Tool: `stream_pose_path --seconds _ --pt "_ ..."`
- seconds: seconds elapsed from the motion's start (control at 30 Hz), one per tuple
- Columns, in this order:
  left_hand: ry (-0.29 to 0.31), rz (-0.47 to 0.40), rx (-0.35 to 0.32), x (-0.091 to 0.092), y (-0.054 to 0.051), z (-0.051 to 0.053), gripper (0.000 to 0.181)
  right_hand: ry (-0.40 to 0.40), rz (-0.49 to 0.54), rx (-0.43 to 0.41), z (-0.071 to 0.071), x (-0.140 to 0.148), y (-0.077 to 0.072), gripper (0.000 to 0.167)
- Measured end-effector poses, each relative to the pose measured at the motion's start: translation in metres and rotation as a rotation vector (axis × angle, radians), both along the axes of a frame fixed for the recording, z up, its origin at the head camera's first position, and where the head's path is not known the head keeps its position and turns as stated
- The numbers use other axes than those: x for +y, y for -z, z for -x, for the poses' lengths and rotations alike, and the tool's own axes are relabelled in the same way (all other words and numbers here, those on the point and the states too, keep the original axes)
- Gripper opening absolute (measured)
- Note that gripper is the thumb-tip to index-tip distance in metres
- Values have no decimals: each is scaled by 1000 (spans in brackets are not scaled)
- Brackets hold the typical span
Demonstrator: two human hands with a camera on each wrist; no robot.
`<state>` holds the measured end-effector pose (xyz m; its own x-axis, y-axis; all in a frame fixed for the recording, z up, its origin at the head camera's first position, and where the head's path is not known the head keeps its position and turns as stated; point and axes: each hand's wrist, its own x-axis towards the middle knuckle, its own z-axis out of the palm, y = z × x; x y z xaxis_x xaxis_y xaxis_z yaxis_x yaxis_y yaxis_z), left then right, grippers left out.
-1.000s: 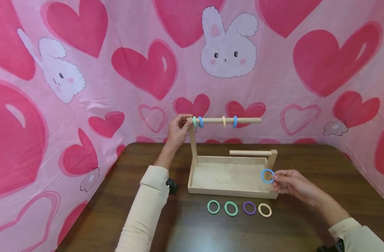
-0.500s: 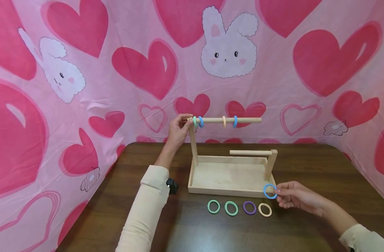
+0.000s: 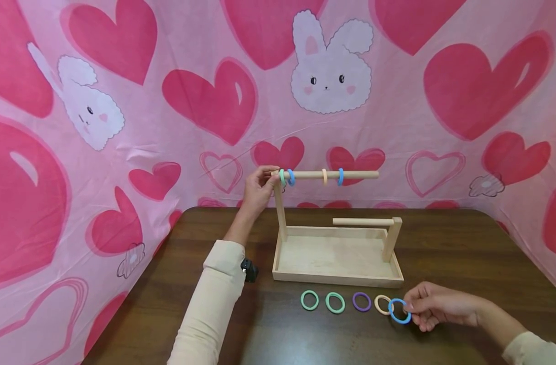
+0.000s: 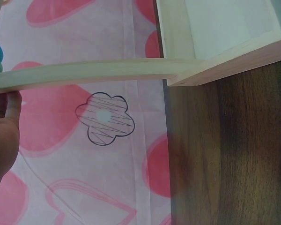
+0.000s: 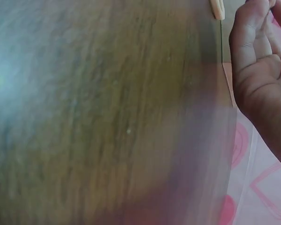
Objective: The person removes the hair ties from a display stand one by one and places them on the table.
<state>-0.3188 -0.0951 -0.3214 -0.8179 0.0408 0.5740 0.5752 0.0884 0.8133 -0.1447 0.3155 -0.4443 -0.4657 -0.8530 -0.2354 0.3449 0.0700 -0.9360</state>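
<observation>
The right hand (image 3: 442,305), pinching the blue ring (image 3: 394,319), has moved from the right end of the wooden tray (image 3: 337,279) to before it, visually overlapping the cream ring (image 3: 376,306); work seemingly shifts off the tray. The left hand (image 3: 257,190) grips its tall post (image 3: 280,210).

Looks like smooth, matt wood for the two-rod rack (image 3: 337,278), smooth plastic for the blue ring (image 3: 401,322), glossy wood grain for the tabletop (image 3: 278,329), wrinkled cloth for the backdrop (image 3: 273,119).
</observation>
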Motion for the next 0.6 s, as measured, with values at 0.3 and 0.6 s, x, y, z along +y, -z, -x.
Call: stream_pose_path --seconds 0.3,0.6 --pt "-3 -1 0 0 0 0 23 -51 -141 -23 -12 -2 4 45" --pt "-11 -2 3 0 0 -1 24 -3 -240 62 -15 -4 12 44"
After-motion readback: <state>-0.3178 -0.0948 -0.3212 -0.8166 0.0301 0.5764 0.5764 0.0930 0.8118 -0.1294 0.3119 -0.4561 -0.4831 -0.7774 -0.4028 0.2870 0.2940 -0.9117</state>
